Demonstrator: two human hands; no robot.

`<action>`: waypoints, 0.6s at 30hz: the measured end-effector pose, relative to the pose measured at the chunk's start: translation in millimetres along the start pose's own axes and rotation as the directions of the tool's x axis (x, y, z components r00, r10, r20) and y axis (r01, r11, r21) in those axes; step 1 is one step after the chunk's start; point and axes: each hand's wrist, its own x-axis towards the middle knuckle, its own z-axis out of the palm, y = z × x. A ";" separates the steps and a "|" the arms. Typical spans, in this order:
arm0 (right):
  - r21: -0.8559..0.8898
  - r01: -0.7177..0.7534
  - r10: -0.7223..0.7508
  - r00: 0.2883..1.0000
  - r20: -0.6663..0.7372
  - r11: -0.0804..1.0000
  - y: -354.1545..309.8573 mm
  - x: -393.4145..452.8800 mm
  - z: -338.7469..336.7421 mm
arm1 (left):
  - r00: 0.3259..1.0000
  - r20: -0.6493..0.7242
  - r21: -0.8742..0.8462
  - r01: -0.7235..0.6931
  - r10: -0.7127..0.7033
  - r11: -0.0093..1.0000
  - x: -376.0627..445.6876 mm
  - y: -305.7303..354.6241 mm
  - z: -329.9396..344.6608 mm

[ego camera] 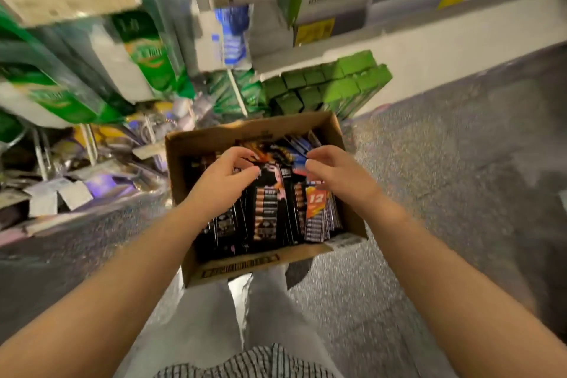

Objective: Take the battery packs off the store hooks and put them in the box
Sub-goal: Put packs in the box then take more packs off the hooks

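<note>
While both hands reached into box, left hand (225, 173) grip curled, fingertips pinching top edge of black battery pack (266, 193). Right hand (333, 172) grip curled just beside, over blue packs (299, 159); whether it clamped one, cannot tell. Cardboard box (245, 267) stood on grey floor (429, 193) below hands, packed full. Green packs on hooks (147, 55) beyond left hand.

One head-worn wide view looks steeply down, close over the cardboard box (214, 273) on the floor (429, 193), edges apparently motion-blurred
</note>
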 end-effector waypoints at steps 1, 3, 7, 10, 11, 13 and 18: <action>-0.007 -0.026 0.026 1.000 0.000 1.000 10.2 6.2 2.5 | 0.999 0.003 0.022 0.034 -0.034 0.999 5.8 -10.7 4.6; -0.012 -0.077 0.077 0.997 0.001 0.997 26.0 17.2 9.0 | 0.994 0.006 0.027 0.107 -0.107 0.994 15.3 -29.7 13.7; 0.043 -0.142 0.141 0.990 0.029 0.989 45.8 39.0 27.8 | 0.968 -0.044 -0.074 0.244 -0.247 0.967 31.0 -57.5 26.1; 0.060 -0.166 0.163 0.985 0.058 0.984 51.2 52.4 43.7 | 0.927 -0.137 -0.232 0.314 -0.350 0.921 52.5 -63.6 29.4; 0.073 -0.176 0.171 0.983 0.070 0.982 53.0 56.2 48.5 | 0.914 -0.158 -0.281 0.321 -0.373 0.904 62.3 -63.8 30.0; 0.095 -0.180 0.173 0.982 0.081 0.979 54.3 60.9 55.4 | 0.902 -0.175 -0.338 0.322 -0.395 0.884 83.2 -61.3 32.4; 0.146 -0.195 0.185 0.979 0.081 0.970 56.4 63.5 60.1 | 0.876 -0.188 -0.341 0.366 -0.445 0.866 118.3 -57.5 47.2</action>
